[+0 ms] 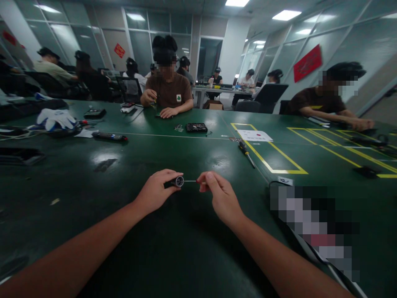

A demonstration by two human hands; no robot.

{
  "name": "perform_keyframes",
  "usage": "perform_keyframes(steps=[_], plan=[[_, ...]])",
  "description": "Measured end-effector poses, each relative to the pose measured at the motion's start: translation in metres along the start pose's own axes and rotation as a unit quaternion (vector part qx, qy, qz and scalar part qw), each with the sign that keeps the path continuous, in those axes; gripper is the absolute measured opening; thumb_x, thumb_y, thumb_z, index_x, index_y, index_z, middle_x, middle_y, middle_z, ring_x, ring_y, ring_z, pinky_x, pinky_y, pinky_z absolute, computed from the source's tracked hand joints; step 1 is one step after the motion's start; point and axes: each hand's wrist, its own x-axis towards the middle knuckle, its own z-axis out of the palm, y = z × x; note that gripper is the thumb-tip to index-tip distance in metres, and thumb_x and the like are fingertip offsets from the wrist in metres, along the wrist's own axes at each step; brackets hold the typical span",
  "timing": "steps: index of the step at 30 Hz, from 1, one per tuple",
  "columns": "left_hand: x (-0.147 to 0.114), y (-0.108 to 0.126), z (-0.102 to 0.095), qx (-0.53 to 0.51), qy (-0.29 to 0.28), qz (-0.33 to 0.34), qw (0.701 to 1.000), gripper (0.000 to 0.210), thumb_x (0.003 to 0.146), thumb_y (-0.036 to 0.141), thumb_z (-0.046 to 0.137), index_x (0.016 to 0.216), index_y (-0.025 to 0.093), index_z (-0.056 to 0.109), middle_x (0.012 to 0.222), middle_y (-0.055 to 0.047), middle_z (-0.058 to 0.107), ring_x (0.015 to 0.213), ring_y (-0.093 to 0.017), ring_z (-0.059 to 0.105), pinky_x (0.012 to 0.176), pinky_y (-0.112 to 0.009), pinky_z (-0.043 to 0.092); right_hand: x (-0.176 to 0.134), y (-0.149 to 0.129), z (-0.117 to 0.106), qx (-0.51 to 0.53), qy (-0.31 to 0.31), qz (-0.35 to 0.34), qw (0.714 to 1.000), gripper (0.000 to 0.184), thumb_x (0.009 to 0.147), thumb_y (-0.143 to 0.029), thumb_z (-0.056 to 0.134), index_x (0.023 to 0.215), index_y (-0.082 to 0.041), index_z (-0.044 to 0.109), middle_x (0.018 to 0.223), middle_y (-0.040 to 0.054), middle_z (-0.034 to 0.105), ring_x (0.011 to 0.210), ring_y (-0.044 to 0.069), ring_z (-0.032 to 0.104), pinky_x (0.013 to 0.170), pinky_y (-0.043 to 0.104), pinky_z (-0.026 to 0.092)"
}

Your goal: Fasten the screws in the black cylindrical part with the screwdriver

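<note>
My left hand (158, 188) is closed around a short black cylinder (179, 181) whose round, silver-rimmed end faces me. Between the thumb and fingers of my right hand (221, 194) is pinched a small screwdriver (190, 181), with a thin metal shaft and a bit of red near the fingertips. Its shaft points left and meets the rim of the cylinder; whether the tip goes in or only touches is too small to tell. Both hands are held above the green table (173, 248).
A yellow-black screwdriver (247, 155) lies beyond my right hand, near yellow tape outlines (288, 171). Farther off are a black open case (196, 127), a marker-like tool (110, 137) and white gloves (56, 119). A person (169, 89) works opposite; another person (331, 99) sits at right.
</note>
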Motion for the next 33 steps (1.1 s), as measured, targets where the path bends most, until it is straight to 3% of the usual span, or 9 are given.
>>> perform_keyframes(steps=[4,11,16,18,21,22,25,33], plan=[[0.000,0.003,0.000,-0.003,-0.014,-0.002,1.000,0.039,0.089,0.023,0.071,0.128,0.027,0.069,0.123,-0.005,0.070,0.115,-0.024,0.064,0.103,-0.042,0.050,0.004,0.004,0.001,0.062,0.065,0.031,0.995,0.013,0.091,-0.036,0.065,0.092,-0.024,0.067,0.083,-0.0002,0.066,0.078,0.018,0.063,0.078,0.034,0.050],[0.001,0.006,-0.001,0.003,-0.016,0.004,1.000,0.038,0.089,0.019,0.070,0.126,0.025,0.070,0.122,-0.006,0.071,0.113,-0.024,0.065,0.101,-0.042,0.051,0.007,0.022,0.006,0.120,0.102,0.073,0.985,0.027,0.092,-0.048,0.065,0.099,-0.022,0.069,0.089,0.0022,0.070,0.080,0.018,0.068,0.080,0.036,0.055],[-0.002,0.004,0.002,0.028,-0.031,0.005,0.999,0.040,0.091,0.022,0.069,0.130,0.028,0.069,0.125,-0.006,0.070,0.115,-0.026,0.063,0.102,-0.046,0.049,0.005,0.024,0.010,0.102,0.123,0.069,0.985,0.025,0.091,-0.048,0.066,0.097,-0.023,0.066,0.084,0.0010,0.069,0.076,0.018,0.066,0.075,0.034,0.053],[-0.002,0.005,0.002,0.028,-0.027,0.006,0.999,0.040,0.091,0.023,0.068,0.131,0.028,0.068,0.125,-0.006,0.069,0.116,-0.026,0.063,0.102,-0.046,0.049,0.009,0.025,0.005,0.139,0.132,0.106,0.976,0.023,0.091,-0.046,0.066,0.094,-0.023,0.066,0.081,0.0015,0.068,0.073,0.018,0.065,0.074,0.034,0.053],[-0.001,0.007,0.001,0.013,-0.021,0.001,1.000,0.039,0.093,0.023,0.067,0.131,0.027,0.068,0.127,-0.006,0.069,0.118,-0.026,0.062,0.104,-0.046,0.049,0.017,0.027,-0.006,0.264,0.109,0.260,0.922,0.027,0.094,-0.043,0.061,0.079,-0.020,0.063,0.066,0.0014,0.062,0.060,0.017,0.060,0.069,0.037,0.054],[-0.001,0.007,0.000,0.009,-0.020,-0.003,1.000,0.039,0.093,0.023,0.066,0.131,0.027,0.068,0.128,-0.005,0.068,0.119,-0.026,0.062,0.105,-0.046,0.048,0.019,0.027,-0.010,0.282,0.127,0.266,0.913,0.028,0.094,-0.042,0.061,0.077,-0.020,0.062,0.064,0.0008,0.060,0.058,0.016,0.058,0.068,0.036,0.054],[0.000,0.008,-0.001,0.003,-0.019,-0.014,1.000,0.040,0.092,0.023,0.068,0.131,0.027,0.068,0.128,-0.005,0.068,0.120,-0.026,0.061,0.106,-0.047,0.048,0.021,0.027,-0.013,0.257,0.161,0.197,0.932,0.025,0.091,-0.044,0.066,0.083,-0.021,0.063,0.070,0.0019,0.065,0.065,0.017,0.062,0.068,0.034,0.053],[0.000,0.006,0.000,-0.011,-0.011,-0.017,1.000,0.043,0.089,0.023,0.072,0.131,0.027,0.068,0.127,-0.004,0.069,0.120,-0.025,0.062,0.106,-0.045,0.048,0.012,0.020,0.001,0.128,0.127,0.068,0.981,0.026,0.092,-0.047,0.065,0.095,-0.022,0.065,0.085,0.0006,0.068,0.078,0.017,0.067,0.078,0.034,0.053]])
